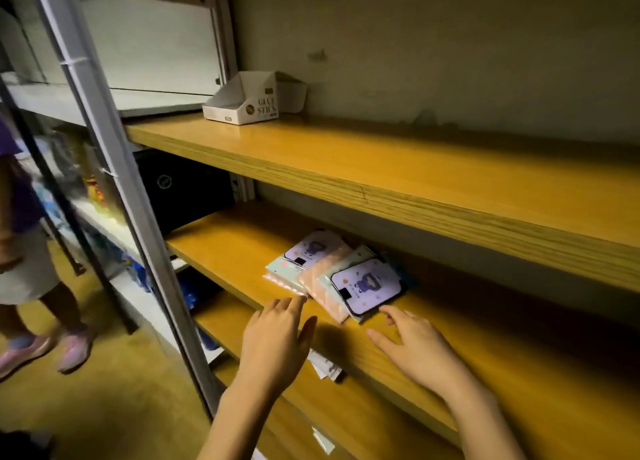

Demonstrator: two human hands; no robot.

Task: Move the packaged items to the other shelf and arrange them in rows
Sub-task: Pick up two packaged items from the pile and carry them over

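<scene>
The packaged items [332,276] lie in a loose overlapping cluster on the middle shelf [502,348], toward its left end and close to the front edge. The topmost pack, printed with a phone-screen graphic, sits at the right of the cluster.

Left hand [277,335]: fingers straight and slightly spread, holding nothing, with the fingertips at the front left corner of the cluster. Contact appears likely but cannot be confirmed.

Right hand [412,341]: fingers extended and spread, holding nothing, with the tips just short of the topmost pack's near edge.

The upper shelf [381,168] carries an open glue stick box [242,104] at its left rear corner.
</scene>
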